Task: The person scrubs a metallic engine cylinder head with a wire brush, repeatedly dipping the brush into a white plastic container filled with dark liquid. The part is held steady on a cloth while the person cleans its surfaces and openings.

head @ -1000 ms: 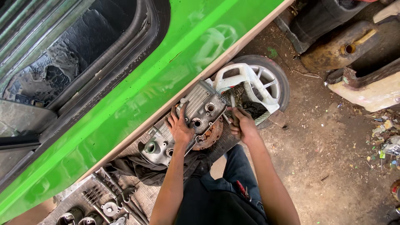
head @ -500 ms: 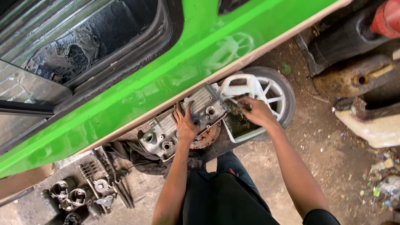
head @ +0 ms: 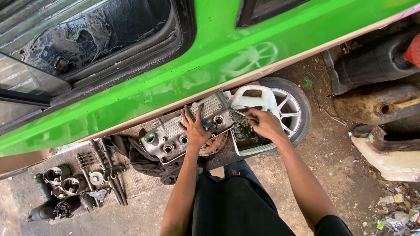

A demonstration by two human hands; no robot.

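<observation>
Left hand (head: 195,129) lies spread flat on the grey valve cover (head: 183,126) at frame centre, its long axis slanting up-right, while the right hand (head: 262,124) pinches a thin tool (head: 238,113) just beside its right end.

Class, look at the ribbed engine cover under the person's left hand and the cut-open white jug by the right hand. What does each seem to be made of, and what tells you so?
Engine cover: probably cast aluminium, going by its dull grey metal look, moulded ribs and round openings, with grime on it. White jug: probably plastic, being thin-walled, matt white, with a moulded handle and one side cut away to hold dark liquid.
</observation>
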